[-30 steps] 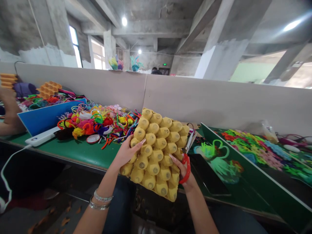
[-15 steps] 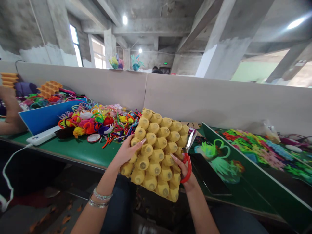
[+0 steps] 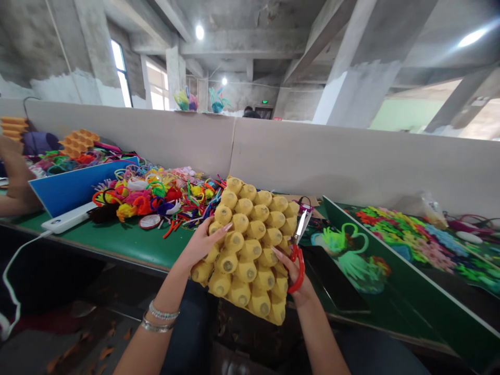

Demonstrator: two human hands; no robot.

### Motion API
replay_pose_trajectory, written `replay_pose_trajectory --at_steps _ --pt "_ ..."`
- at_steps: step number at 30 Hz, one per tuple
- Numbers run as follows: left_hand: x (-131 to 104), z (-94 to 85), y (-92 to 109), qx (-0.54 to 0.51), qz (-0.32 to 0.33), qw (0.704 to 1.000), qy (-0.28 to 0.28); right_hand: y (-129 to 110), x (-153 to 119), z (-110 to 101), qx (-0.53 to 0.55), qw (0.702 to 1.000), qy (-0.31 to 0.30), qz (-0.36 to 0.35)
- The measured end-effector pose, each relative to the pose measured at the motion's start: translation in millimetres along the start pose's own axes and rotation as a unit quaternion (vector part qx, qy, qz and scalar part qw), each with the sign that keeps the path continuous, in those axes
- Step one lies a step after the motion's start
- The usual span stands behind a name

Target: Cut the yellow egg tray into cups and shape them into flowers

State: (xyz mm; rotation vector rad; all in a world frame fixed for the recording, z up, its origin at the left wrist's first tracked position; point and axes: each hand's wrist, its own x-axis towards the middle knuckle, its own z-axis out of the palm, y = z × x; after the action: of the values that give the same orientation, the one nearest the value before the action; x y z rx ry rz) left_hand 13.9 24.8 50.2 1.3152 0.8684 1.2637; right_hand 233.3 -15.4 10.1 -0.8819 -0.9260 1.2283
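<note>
A yellow egg tray [image 3: 250,250] is held up in front of me, tilted, its bumpy side facing me. My left hand [image 3: 203,240] grips its left edge, thumb over the front and the other fingers hidden behind. At the right edge, my right hand [image 3: 292,271] holds the tray too, with its thumb on the front. Red-handled scissors [image 3: 298,268] are also in the right hand, their blades pointing up beside the tray and slightly apart. How the right fingers sit behind the tray is hidden.
Colourful pipe cleaners and pompoms [image 3: 144,195] are heaped left on the green table [image 3: 128,239]. A blue board [image 3: 84,186], a white power strip [image 3: 70,217] and another person's arm [image 3: 17,177] lie beyond. To the right are a black tablet [image 3: 336,281], green pipe-cleaner pieces [image 3: 355,265] and an upright divider [image 3: 406,260].
The egg tray has tipped and shifted very slightly left and down at its top, with the scissors moving along. Both hands keep their hold.
</note>
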Motion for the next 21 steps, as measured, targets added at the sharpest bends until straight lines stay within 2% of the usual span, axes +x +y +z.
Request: replay_pose_trajectory --at_steps 5,10,13,16,18,21 --pt "-0.2 -0.5 0.8 0.003 -0.003 1.000 0.001 -1.7 0.1 3.5 -0.007 1.000 0.002 -0.010" --pt "5.4 -1.5 -1.8 0.041 0.026 0.999 0.020 -2.5 3.5 5.0 -0.032 0.999 -0.002 -0.027" --pt "12.1 -3.2 -5.7 0.013 0.021 0.998 0.063 -5.2 8.6 -4.4 -0.091 0.990 0.054 -0.097" --pt "17.4 -6.1 -6.4 -0.077 0.024 0.986 0.144 -13.4 9.3 -18.3 -0.134 0.970 0.126 -0.161" --pt "19.3 -8.1 -3.6 -0.132 0.033 0.971 0.198 -22.5 2.5 -22.7 -0.141 0.972 0.102 -0.157" --pt "21.1 -9.7 1.2 -0.180 0.039 0.954 0.236 -37.5 -18.5 -14.9 -0.154 0.982 0.002 -0.107"
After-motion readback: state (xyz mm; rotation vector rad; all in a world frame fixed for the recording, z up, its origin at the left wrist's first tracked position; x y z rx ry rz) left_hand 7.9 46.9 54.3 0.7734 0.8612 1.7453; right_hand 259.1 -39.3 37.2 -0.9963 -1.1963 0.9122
